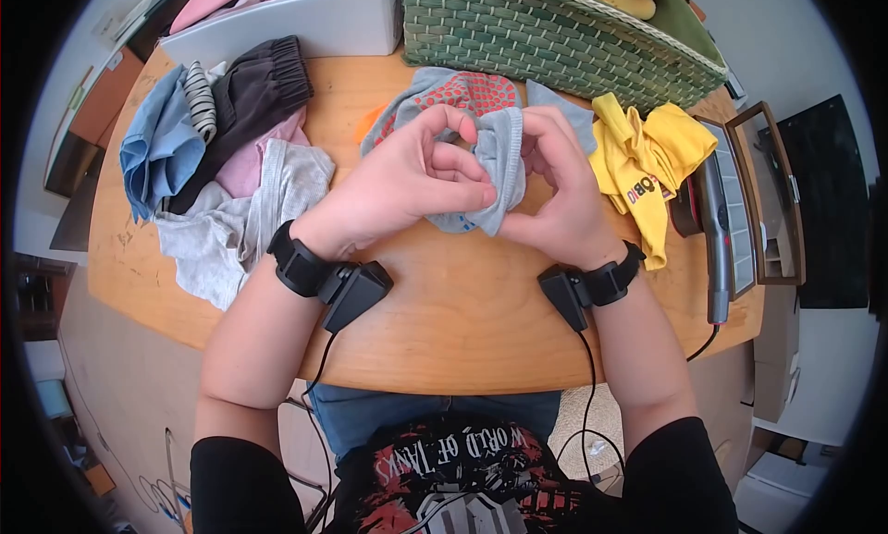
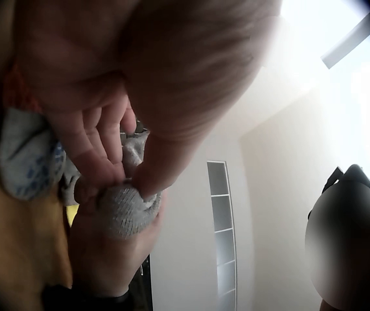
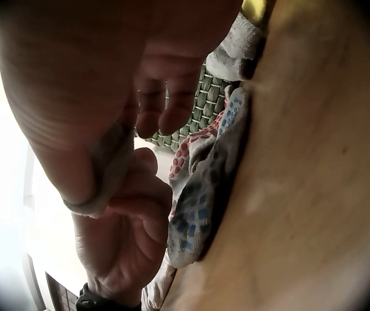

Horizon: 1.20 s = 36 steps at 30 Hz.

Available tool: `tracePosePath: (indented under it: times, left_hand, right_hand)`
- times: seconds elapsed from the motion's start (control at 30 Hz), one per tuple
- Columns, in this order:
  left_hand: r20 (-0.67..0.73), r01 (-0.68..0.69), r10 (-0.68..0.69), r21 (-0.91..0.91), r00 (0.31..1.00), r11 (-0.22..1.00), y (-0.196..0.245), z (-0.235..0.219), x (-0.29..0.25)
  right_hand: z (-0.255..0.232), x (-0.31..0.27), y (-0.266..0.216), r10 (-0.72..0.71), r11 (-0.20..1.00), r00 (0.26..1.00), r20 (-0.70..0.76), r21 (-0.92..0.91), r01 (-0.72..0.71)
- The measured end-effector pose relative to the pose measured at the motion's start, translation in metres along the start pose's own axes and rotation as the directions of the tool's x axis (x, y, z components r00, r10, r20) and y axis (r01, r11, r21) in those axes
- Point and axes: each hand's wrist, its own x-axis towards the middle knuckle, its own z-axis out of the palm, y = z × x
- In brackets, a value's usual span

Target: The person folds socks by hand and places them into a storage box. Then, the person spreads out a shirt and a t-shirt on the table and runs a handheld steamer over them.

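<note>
Both hands hold the ribbed cuff of a grey sock (image 1: pixel 502 159) above the table. The left hand (image 1: pixel 407 178) pinches the cuff's left side between thumb and fingers; the right hand (image 1: pixel 564 196) grips its right edge, thumb below and fingers above. In the left wrist view the bunched grey knit (image 2: pixel 128 210) sits between the fingertips of the two hands. Grey socks with red dots (image 1: pixel 472 92) lie just behind the hands, and blue dots show on grey fabric (image 3: pixel 191 220) in the right wrist view. How far the held sock extends is hidden by the hands.
Left lies a pile of clothes (image 1: pixel 245 178); right, a yellow garment (image 1: pixel 661 155). A green woven basket (image 1: pixel 555 39) and a white bin (image 1: pixel 305 25) stand at the back. A corded grey device (image 1: pixel 717 247) and a glass-lidded box (image 1: pixel 768 192) lie far right.
</note>
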Motion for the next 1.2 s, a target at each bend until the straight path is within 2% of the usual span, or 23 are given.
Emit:
tracePosePath:
  times: [0.03,0.17,0.27,0.33,0.43,0.57,0.63,0.87,0.93,0.97,1.03,1.17,1.2]
  left_hand:
    - [0.007,-0.001,0.001,0.013,1.0,1.0,0.0,-0.001,0.0]
    - [0.017,0.062,-0.062,-0.022,0.998,0.998,0.006,0.0,0.0]
    - [-0.005,0.081,-0.082,-0.124,0.997,0.989,0.003,-0.002,0.003]
    - [-0.065,0.038,-0.036,0.023,0.997,0.999,0.0,-0.001,0.003]
    - [-0.139,-0.007,0.017,0.074,0.99,0.997,0.001,0.007,0.003]
    - [-0.144,-0.062,0.07,0.061,0.987,0.996,-0.006,0.009,0.004]
    - [-0.147,-0.073,0.085,0.087,0.985,0.994,-0.008,0.01,0.005]
    - [-0.14,-0.056,0.07,0.101,0.988,0.993,-0.005,0.009,0.005]
    - [-0.15,-0.012,0.032,0.129,0.988,0.992,-0.002,0.01,0.004]
    - [-0.149,-0.014,0.034,0.132,0.988,0.991,-0.003,0.01,0.003]
    - [-0.051,-0.042,0.05,0.141,0.997,0.989,-0.009,0.011,0.003]
    - [-0.042,-0.085,0.091,0.143,0.995,0.986,-0.012,0.014,0.004]
    - [-0.093,-0.108,0.12,0.129,0.988,0.986,-0.011,0.013,0.004]
  right_hand:
    - [0.0,0.0,-0.001,0.041,0.999,0.999,0.004,0.007,-0.041]
    - [0.003,0.0,-0.002,0.033,0.999,0.999,-0.006,0.018,-0.033]
    - [0.007,0.001,0.003,-0.023,1.0,0.998,-0.062,0.019,0.024]
    - [0.011,0.001,0.007,-0.031,0.995,0.998,-0.054,0.098,0.036]
    - [0.012,0.001,0.009,-0.051,0.994,0.997,-0.056,0.091,0.056]
    - [0.011,-0.001,0.006,-0.018,0.996,1.0,-0.022,0.083,0.02]
    - [0.013,0.0,0.005,0.004,0.991,1.0,-0.023,0.137,0.0]
    - [0.012,-0.001,-0.002,0.049,0.991,0.999,0.007,0.125,-0.05]
    - [0.014,-0.002,-0.004,0.086,0.975,0.996,0.001,0.204,-0.085]
    - [0.013,-0.001,-0.002,0.084,0.976,0.997,-0.001,0.203,-0.082]
    - [0.011,0.0,0.002,-0.007,0.995,0.999,0.044,0.103,0.002]
    - [0.013,0.0,-0.004,-0.011,0.995,0.999,0.052,0.096,0.006]
    - [0.014,0.0,-0.004,0.036,0.981,0.999,0.026,0.188,-0.04]
